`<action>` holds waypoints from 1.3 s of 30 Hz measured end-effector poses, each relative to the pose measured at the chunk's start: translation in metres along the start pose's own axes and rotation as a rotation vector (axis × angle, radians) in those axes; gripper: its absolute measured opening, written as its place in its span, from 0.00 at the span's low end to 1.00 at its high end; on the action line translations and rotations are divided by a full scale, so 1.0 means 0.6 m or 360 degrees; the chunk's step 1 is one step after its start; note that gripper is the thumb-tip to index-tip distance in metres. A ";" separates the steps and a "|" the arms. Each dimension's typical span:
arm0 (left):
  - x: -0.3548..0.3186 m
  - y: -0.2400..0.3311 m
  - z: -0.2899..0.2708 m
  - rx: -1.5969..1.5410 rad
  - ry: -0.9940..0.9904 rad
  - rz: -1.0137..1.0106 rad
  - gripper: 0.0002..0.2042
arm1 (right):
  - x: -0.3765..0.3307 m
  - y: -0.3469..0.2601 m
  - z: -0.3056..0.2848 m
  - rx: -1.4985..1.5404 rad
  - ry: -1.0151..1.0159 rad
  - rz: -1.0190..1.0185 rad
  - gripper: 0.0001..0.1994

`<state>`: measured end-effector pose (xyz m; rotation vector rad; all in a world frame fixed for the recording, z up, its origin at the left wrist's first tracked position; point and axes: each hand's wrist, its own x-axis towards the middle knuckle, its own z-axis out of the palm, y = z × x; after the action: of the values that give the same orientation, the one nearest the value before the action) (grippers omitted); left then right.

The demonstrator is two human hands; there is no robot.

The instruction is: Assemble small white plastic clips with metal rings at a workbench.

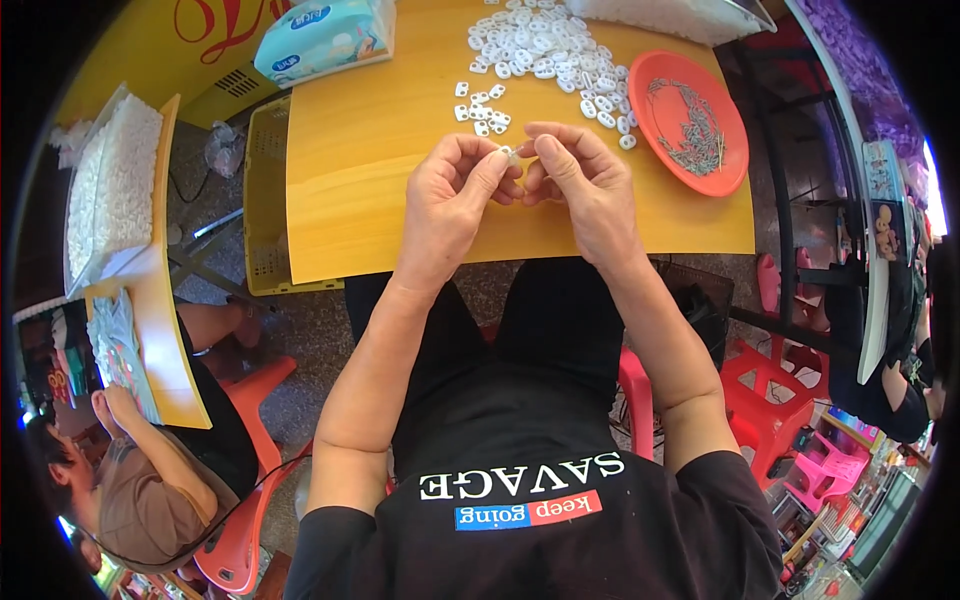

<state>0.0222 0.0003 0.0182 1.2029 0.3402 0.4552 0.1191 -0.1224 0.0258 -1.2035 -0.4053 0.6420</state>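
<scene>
Both my hands meet above the near part of the wooden table (370,190). My left hand (448,200) pinches a small white plastic piece (507,151) between thumb and fingers. Close beside it, the thumb and fingers of my right hand (595,190) are pressed together; what they hold, if anything, is too small to make out. Just beyond the left hand lies a small group of white two-holed pieces (482,113). Farther back spreads a larger heap of white oval pieces (540,45). On the right, a red plate (735,135) carries many thin grey metal pins (700,140).
A blue tissue pack (325,40) stands at the table's far left corner, a clear bin (680,18) at the far right. Left of me, another person (150,480) sits at a side table holding a tub of white pieces (115,185). Red stools (765,400) stand to the right.
</scene>
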 end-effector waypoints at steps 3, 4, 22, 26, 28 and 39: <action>0.000 0.004 -0.003 0.0011 -0.0024 -0.0052 0.07 | 0.005 -0.009 -0.002 -0.0272 -0.0052 -0.0072 0.12; -0.001 0.005 -0.003 0.0011 -0.0023 -0.0051 0.07 | 0.006 -0.009 -0.002 -0.0419 -0.0078 -0.0104 0.11; -0.008 0.001 0.011 0.0036 0.0016 0.0047 0.06 | -0.006 0.012 0.008 -0.0614 0.0010 -0.0340 0.06; -0.011 -0.004 0.018 0.0003 0.0099 0.0078 0.05 | -0.003 0.018 0.012 -0.0540 0.0047 -0.0345 0.05; -0.012 -0.010 0.019 0.0012 0.0120 0.0096 0.04 | -0.002 0.018 0.010 -0.0558 0.0031 -0.0334 0.05; -0.004 -0.021 0.000 -0.0026 0.0020 0.0040 0.04 | 0.004 0.007 -0.002 -0.0452 -0.0068 -0.0095 0.06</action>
<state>0.0223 -0.0045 0.0062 1.1898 0.3317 0.4869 0.1209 -0.1209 0.0214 -1.4427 -0.5807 0.5718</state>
